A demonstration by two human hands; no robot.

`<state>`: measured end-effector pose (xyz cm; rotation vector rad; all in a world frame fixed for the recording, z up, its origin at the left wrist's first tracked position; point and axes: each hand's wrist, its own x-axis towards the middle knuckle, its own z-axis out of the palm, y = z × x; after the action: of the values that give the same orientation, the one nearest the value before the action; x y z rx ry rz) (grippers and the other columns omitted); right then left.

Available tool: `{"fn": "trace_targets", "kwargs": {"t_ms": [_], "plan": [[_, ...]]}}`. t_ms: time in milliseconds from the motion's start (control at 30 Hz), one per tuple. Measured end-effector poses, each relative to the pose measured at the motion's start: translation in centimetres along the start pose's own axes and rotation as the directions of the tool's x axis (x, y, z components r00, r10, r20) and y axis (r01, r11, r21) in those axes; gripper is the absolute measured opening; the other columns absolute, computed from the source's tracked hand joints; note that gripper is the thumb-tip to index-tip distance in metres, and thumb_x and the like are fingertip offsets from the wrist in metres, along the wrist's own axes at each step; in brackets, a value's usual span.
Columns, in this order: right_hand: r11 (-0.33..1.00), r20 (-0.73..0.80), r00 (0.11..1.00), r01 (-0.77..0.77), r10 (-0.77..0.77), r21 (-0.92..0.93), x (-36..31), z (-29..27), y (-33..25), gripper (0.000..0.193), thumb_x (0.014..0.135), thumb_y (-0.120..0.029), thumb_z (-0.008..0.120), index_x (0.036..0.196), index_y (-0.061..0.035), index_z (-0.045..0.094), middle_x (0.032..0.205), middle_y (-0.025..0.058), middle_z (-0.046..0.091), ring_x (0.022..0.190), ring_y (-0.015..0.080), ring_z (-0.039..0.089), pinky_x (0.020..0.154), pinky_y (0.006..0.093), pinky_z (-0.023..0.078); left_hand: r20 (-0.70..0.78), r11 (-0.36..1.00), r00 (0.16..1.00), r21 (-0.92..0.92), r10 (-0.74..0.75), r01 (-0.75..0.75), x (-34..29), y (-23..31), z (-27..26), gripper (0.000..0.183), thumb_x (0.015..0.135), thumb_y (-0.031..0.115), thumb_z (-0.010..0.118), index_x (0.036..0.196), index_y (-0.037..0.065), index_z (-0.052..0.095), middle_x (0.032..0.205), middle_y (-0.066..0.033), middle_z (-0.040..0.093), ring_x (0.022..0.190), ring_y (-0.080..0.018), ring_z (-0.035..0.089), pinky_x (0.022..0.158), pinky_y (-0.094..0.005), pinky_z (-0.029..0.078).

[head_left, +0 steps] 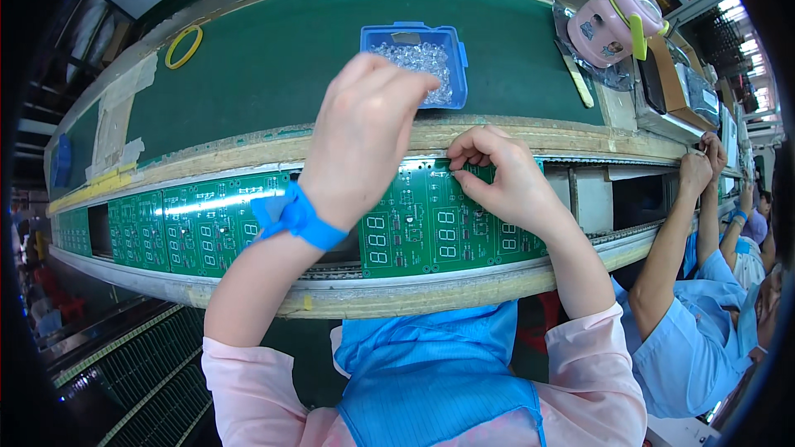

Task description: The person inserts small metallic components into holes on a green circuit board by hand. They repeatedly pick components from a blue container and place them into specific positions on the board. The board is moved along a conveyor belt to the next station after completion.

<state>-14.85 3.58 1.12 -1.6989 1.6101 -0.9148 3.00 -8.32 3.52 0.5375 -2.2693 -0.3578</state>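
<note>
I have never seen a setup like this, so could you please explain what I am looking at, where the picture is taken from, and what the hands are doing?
There is no machine here: a person wears a wide-angle camera on the head, looking down at their own two bare hands, so straight edges look curved.

The left hand, with a blue wrist strap, is raised above a green circuit board and hides whatever its fingers may hold. The right hand rests on that board, fingers pinched at its upper edge; anything between them is too small to see. More green boards lie in a row along the rail.

Behind is a green belt carrying a blue tray of small clear parts, a yellow ring and a pink container. At right, another worker's arm reaches the same line.
</note>
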Motion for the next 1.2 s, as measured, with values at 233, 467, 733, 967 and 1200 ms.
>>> {"fn": "trace_targets", "kwargs": {"t_ms": [233, 467, 733, 967, 1200], "plan": [[0.914, 0.09, 0.977, -0.211, 0.191, 0.347, 0.2, -0.9, 1.0, 0.021, 0.083, 0.004, 0.07, 0.1, -0.0034, 0.059, 0.094, 0.0034, 0.068, 0.089, 0.0092, 0.063, 0.081, 0.025, 0.05, 0.039, 0.968, 0.995, -0.228, -0.094, 0.101, -4.5, 0.3, 0.4, 0.027, 0.078, -0.008, 0.065, 0.104, -0.001, 0.067, 0.093, -0.0145, 0.066, 0.092, -0.032, 0.062, 0.08, -0.0411, 0.051], [0.865, 0.094, 0.974, -0.226, 0.206, 0.448, 0.2, -1.2, 0.8, 0.02, 0.084, 0.003, 0.069, 0.1, -0.0035, 0.059, 0.095, 0.003, 0.068, 0.09, 0.0087, 0.064, 0.081, 0.0232, 0.05, 0.097, 0.94, 0.981, -0.285, -0.167, 0.188, -5.3, 0.7, 0.2, 0.017, 0.083, -0.003, 0.069, 0.1, -0.001, 0.07, 0.095, -0.0132, 0.07, 0.091, -0.0289, 0.067, 0.077, -0.0364, 0.054], [0.998, -0.028, 0.998, -0.059, 0.058, -0.004, -0.2, 0.1, 0.1, 0.02, 0.077, 0.004, 0.07, 0.094, -0.0024, 0.06, 0.086, 0.005, 0.066, 0.086, 0.0179, 0.064, 0.078, 0.0312, 0.051, 0.161, 0.941, 0.973, -0.269, -0.165, 0.204, -5.3, 1.3, -0.4, 0.017, 0.08, -0.003, 0.072, 0.097, 0.001, 0.072, 0.102, -0.0109, 0.069, 0.09, -0.0249, 0.067, 0.074, -0.033, 0.054], [0.991, -0.049, 0.998, 0.036, -0.043, -0.132, -0.2, 0.4, -0.2, 0.022, 0.075, 0.007, 0.066, 0.094, -0.0019, 0.061, 0.085, 0.0086, 0.065, 0.087, 0.0243, 0.063, 0.077, 0.0347, 0.051, 0.109, 0.891, 0.967, -0.376, -0.23, 0.254, -5.5, 1.4, -0.1, 0.016, 0.08, -0.004, 0.07, 0.096, 0.0, 0.07, 0.093, -0.0122, 0.068, 0.086, -0.0281, 0.067, 0.074, -0.0364, 0.054], [0.996, -0.071, 0.997, 0.004, -0.011, -0.094, -0.1, 0.6, -0.2, 0.022, 0.074, 0.008, 0.066, 0.093, -0.0018, 0.06, 0.084, 0.009, 0.065, 0.087, 0.0252, 0.063, 0.077, 0.0352, 0.052, 0.113, 0.893, 0.967, -0.369, -0.23, 0.256, -5.5, 1.2, 0.0, 0.014, 0.082, -0.005, 0.07, 0.095, 0.001, 0.072, 0.094, -0.0118, 0.073, 0.086, -0.0243, 0.071, 0.074, -0.0316, 0.057]]}}
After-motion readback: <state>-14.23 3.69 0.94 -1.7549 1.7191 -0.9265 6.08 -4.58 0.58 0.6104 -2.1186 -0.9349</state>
